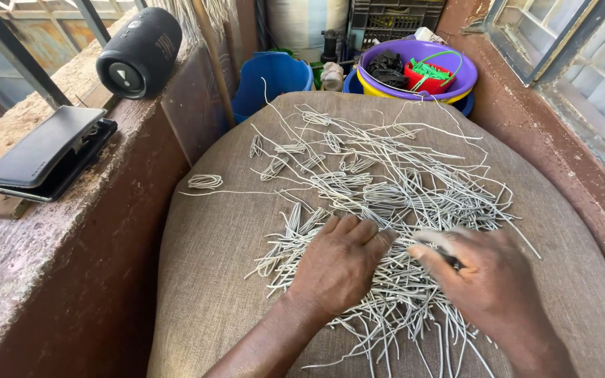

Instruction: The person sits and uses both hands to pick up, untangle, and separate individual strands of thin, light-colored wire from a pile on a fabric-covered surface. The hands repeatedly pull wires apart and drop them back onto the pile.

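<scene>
A large heap of thin grey-white cord pieces [393, 189] lies spread over a brown burlap sack [211, 280]. My left hand [341, 262] rests palm down on the strands near the front of the heap, fingers together and pressing on them. My right hand [488, 276] is just to its right, blurred, with fingers closed around a small dark object [448, 257] and some strands. A small coiled loop of cord [205, 181] lies apart at the sack's left side.
A black cylindrical speaker [140, 52] and a black phone in a folding case [47, 152] sit on the brown ledge at left. Beyond the sack stand a blue bucket [271, 80] and a purple basin [449, 87] holding a red container. A window frame [568, 56] is at right.
</scene>
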